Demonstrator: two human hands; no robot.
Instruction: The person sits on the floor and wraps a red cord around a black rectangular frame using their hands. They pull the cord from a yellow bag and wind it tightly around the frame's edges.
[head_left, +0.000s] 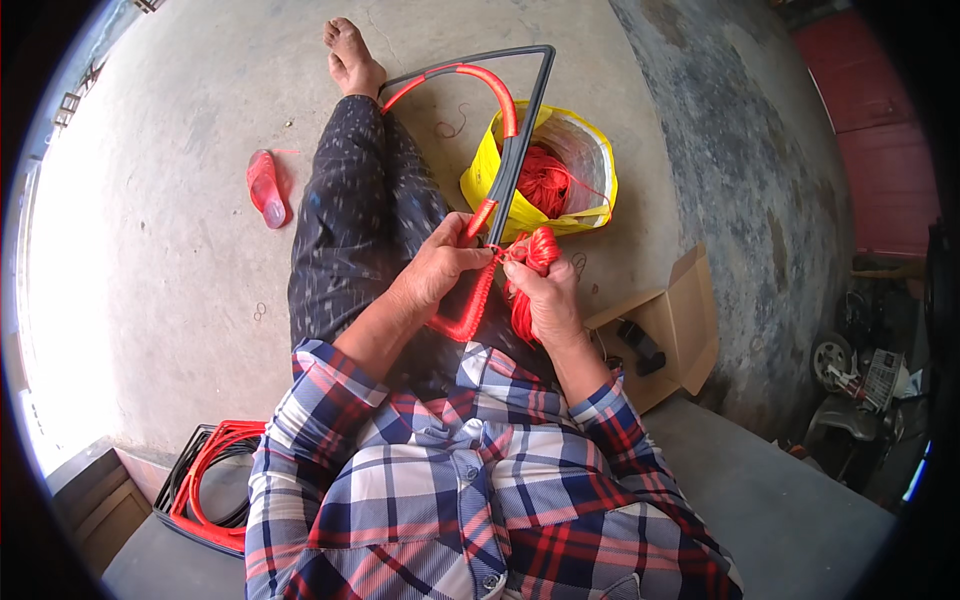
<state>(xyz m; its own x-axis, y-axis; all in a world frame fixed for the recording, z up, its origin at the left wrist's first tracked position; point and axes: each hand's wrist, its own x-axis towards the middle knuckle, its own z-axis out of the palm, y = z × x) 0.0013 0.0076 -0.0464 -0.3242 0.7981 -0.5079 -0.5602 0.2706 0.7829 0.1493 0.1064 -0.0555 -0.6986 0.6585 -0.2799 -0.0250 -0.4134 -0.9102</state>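
A black bent frame, partly wrapped in red cord, stretches from my lap out past my legs. My left hand grips it near the lower end, thumb pressed to the wrapped edge. Tight red cord wrapping covers the corner lying in my lap. Close beside the frame, my right hand is closed around a bundle of red cord, whose strands hang below the fingers. A strand seems to run from the bundle to the frame between my hands.
A yellow bag holding more red cord stands beyond my right hand. An open cardboard box with a black object sits to the right. Red and black frames lie lower left; a pink slipper is on the floor.
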